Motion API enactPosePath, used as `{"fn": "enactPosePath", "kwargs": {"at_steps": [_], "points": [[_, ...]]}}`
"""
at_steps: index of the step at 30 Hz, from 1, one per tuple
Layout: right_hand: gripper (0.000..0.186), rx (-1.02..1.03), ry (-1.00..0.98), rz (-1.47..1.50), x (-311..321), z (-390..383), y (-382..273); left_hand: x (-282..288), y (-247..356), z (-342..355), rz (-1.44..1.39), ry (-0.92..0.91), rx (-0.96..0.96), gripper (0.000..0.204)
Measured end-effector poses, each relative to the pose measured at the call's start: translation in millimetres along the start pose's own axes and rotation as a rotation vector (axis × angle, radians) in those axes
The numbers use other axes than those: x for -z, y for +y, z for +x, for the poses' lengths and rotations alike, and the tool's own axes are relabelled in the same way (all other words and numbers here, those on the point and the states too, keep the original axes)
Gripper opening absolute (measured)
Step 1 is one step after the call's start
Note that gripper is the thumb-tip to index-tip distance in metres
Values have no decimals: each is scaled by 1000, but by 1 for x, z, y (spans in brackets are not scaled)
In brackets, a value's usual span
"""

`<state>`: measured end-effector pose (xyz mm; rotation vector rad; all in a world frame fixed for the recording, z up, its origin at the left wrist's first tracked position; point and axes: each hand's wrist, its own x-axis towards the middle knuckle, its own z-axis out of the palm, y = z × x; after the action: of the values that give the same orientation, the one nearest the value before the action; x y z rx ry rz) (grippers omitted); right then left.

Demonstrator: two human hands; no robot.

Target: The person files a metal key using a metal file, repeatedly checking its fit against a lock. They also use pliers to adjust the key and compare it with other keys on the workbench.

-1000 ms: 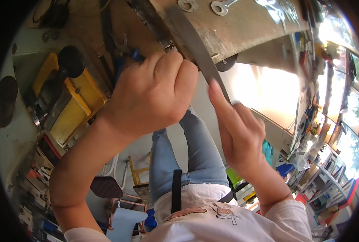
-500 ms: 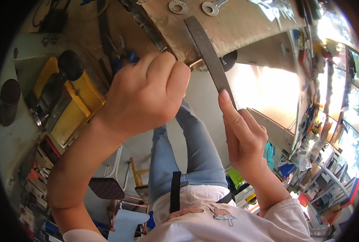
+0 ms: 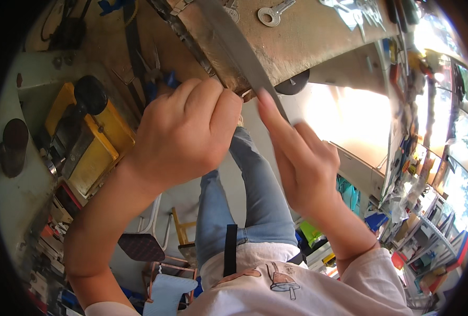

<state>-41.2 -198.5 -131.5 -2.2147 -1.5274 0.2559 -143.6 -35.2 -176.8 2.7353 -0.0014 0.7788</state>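
My right hand (image 3: 303, 166) is closed round the near end of a long, flat, dark metal file (image 3: 239, 52), with the index finger stretched along it. The file slants away to the far left, across the corner of the wooden bench (image 3: 297, 42). Beside it my left hand (image 3: 192, 126) is a fist at the bench edge. A small pale sliver (image 3: 247, 95) shows between that fist and the file; what the fist holds is hidden. Past the file lies a round-headed key (image 3: 269, 17), with a second key (image 3: 232, 12) partly covered by the file.
Several shiny keys (image 3: 355, 16) lie at the back right of the bench. Blue-handled pliers (image 3: 157, 76) rest beyond my left fist. A yellow machine with a black knob (image 3: 91, 95) stands at left. Below are a dark-seated chair (image 3: 141, 246) and crowded shelves (image 3: 423, 237) at right.
My right hand has pushed the file forward and to the left, so it now reaches over one of the keys. My left fist has stayed nearly in place.
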Motion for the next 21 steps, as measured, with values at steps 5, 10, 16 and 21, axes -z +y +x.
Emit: {"fn": "enactPosePath", "kwargs": {"at_steps": [5,10,16,21], "points": [[69,-49,-49,20,9,-10,-2,1,2,0,-2,0,3,14],[70,-34,-12,79,3,-14,5,0,1,0,13,3,11,13],[53,-25,-85,71,-1,24,-6,0,1,0,24,-10,21,13],[65,22,55,5,-8,-25,-1,-3,1,-3,-4,10,28,13]]}}
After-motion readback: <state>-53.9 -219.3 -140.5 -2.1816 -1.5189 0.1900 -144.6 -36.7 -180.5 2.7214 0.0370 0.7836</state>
